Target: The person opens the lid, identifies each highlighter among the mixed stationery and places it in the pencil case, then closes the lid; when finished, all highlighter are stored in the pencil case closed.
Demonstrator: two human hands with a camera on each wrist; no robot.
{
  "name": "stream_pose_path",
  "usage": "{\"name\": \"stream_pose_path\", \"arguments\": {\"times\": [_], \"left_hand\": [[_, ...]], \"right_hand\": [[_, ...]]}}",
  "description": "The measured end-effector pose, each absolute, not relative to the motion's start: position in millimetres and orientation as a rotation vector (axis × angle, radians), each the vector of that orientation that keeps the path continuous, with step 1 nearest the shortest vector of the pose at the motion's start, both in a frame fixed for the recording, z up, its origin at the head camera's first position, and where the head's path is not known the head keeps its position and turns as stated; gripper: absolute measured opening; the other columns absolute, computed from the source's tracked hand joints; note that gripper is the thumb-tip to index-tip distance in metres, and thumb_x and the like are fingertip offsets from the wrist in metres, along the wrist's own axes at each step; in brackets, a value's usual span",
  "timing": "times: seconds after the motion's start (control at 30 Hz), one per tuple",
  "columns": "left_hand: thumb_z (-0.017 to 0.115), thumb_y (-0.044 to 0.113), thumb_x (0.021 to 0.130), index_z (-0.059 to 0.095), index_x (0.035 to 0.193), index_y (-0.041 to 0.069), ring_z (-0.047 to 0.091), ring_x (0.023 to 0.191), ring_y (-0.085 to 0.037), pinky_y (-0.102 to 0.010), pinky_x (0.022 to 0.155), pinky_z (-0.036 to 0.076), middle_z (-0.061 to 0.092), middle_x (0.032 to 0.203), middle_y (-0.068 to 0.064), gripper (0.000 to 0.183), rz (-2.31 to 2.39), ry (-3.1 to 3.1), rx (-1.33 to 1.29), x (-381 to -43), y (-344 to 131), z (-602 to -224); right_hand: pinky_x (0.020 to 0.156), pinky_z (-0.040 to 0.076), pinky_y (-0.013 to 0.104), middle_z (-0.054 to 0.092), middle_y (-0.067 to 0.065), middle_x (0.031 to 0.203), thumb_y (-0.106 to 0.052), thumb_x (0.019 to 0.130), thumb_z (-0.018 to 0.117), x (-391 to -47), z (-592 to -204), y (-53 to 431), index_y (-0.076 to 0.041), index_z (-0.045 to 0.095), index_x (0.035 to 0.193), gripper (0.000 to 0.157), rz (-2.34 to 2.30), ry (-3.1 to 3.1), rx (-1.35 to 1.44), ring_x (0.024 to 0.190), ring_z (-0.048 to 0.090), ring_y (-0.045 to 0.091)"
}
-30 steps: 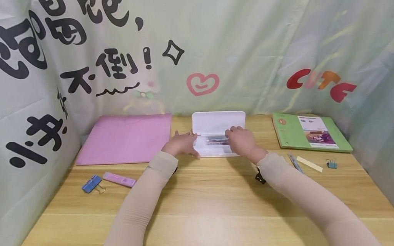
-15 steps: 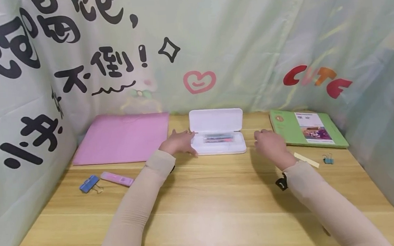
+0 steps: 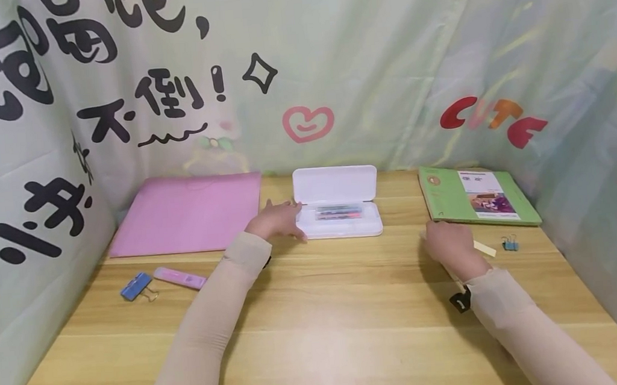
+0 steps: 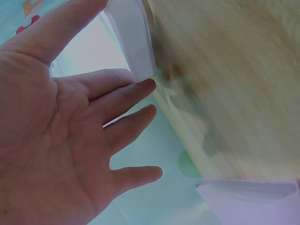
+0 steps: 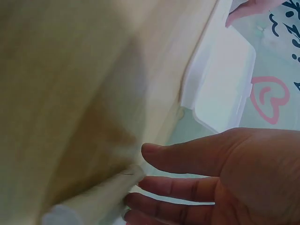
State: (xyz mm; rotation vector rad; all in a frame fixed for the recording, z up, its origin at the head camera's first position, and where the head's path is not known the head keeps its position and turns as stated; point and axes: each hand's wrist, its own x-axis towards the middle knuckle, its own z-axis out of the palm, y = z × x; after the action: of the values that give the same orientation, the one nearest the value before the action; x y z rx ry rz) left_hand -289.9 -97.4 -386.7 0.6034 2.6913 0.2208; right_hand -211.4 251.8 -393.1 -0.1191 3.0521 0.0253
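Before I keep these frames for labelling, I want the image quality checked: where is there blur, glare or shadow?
Head view: sharp overall, a soft bright glare patch on the light wooden table, shadow beside the right hand. Left wrist view: the table streaks with motion blur, the left hand is fairly clear against the open white plastic pencil case. Right wrist view: the table is smeared and a dark shadow lies on it.

Both arms wear long, close-fitting beige sleeves of a fine ribbed knit that end in snug cuffs at the wrists. The left hand (image 3: pixel 275 220) and the right hand (image 3: pixel 450 245) are bare, without rings. A small black tag with a pale mark shows at the near edge of the right cuff.
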Motion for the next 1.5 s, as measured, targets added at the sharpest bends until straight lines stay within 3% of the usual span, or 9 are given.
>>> {"name": "stream_pose_path", "arguments": {"times": [0.33,0.6,0.77,0.97,1.23,1.5], "left_hand": [[0.065,0.054,0.065,0.017,0.139,0.014,0.011,0.129,-0.020,-0.055,0.097,-0.005,0.024,0.140,-0.004,0.097,0.224,2.684,0.595,-293.9,-99.0,-389.2],[0.065,0.053,0.066,0.018,0.139,0.014,0.011,0.129,-0.020,-0.055,0.098,-0.005,0.024,0.140,-0.004,0.096,0.237,2.684,0.596,-292.1,-99.5,-388.1],[0.064,0.054,0.065,0.017,0.139,0.014,0.011,0.129,-0.020,-0.055,0.098,-0.005,0.023,0.140,-0.004,0.096,0.228,2.691,0.599,-292.8,-100.5,-388.7],[0.064,0.054,0.066,0.017,0.140,0.015,0.011,0.130,-0.019,-0.055,0.098,-0.005,0.023,0.140,-0.001,0.096,0.218,2.691,0.593,-292.1,-100.5,-389.7],[0.063,0.055,0.066,0.016,0.139,0.015,0.012,0.129,-0.020,-0.055,0.098,-0.004,0.023,0.140,-0.003,0.096,0.190,2.687,0.599,-290.8,-100.7,-388.4],[0.063,0.055,0.066,0.017,0.140,0.015,0.011,0.129,-0.020,-0.055,0.098,-0.005,0.024,0.140,-0.004,0.096,0.209,2.688,0.585,-292.8,-101.5,-389.5]], "right_hand": [[0.038,0.037,0.041,0.051,0.011,0.063,-0.012,0.078,0.048,-207.2,-394.4,251.4,0.000,0.052,0.072,0.014,0.003,3.039,-0.159,0.053,0.049,0.026],[0.036,0.034,0.040,0.050,0.011,0.062,-0.010,0.081,0.047,-211.8,-387.1,241.5,-0.001,0.050,0.080,0.009,-0.044,3.140,-0.278,0.052,0.048,0.027],[0.032,0.030,0.033,0.047,0.005,0.059,-0.014,0.082,0.053,-223.0,-381.1,220.0,-0.006,0.055,0.084,0.008,0.010,3.266,-0.499,0.045,0.042,0.019],[0.033,0.030,0.027,0.054,0.002,0.071,-0.017,0.080,0.059,-242.2,-380.8,182.1,-0.012,0.062,0.096,0.017,0.028,3.331,-0.864,0.045,0.040,0.013],[0.034,0.034,0.028,0.051,0.000,0.071,-0.018,0.081,0.059,-272.1,-394.5,134.0,-0.018,0.065,0.095,0.016,0.134,3.257,-1.164,0.053,0.049,0.015],[0.036,0.039,0.035,0.052,0.003,0.069,-0.012,0.082,0.054,-285.1,-405.9,111.7,-0.019,0.066,0.089,0.017,0.203,3.233,-1.205,0.056,0.053,0.020]]}}
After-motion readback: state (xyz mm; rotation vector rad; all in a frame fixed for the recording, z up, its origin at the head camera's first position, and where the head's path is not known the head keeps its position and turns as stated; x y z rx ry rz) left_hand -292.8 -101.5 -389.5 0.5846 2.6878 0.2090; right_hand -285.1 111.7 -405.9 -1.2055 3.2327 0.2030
